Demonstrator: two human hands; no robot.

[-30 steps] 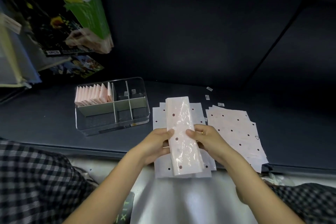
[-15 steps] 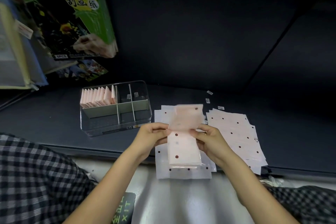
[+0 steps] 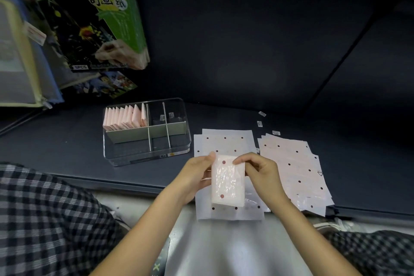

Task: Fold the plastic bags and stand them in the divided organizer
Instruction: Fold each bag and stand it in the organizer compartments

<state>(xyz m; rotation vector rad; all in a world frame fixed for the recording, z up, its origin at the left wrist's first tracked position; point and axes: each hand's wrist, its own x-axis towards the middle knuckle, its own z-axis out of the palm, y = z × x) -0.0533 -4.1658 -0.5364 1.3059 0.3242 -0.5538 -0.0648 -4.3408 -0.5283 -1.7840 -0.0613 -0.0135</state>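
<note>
From my remote seat I saw, at the far left, a green packet of scratch-art paper point(image 3: 89, 18) leaning over the dark shelf point(image 3: 56, 141), with a zip pouch point(image 3: 24, 69) beside it. Further right on the shelf stood the clear divided organizer point(image 3: 146, 132); its rear-left compartment was packed with a row of folded pink bags point(image 3: 125, 119) standing on edge, while the other compartments held, as far as I could tell, only one or two tiny labels. Checked fabric point(image 3: 44, 219) filled the lower left corner. Right of the organizer, the left hand point(image 3: 197, 177) pinched the left edge of a folded bag point(image 3: 227, 180), thumb on top near the upper corner and the remaining fingers curled beneath it. That bag, pale pink with dark dots and already doubled into a short rectangle, was held just above a flat sheet-like bag point(image 3: 228, 213) that lay at the shelf's front edge and overhung it. The right hand point(image 3: 261, 175) gripped the folded bag's upper right corner, its fingers curled over the top edge; I could not tell where its thumb sat. Just beside that hand, further right, lay a loose stack of unfolded dotted bags point(image 3: 298, 168), fanned slightly. Behind it three small white labels point(image 3: 259, 123) were scattered on the shelf.
</note>
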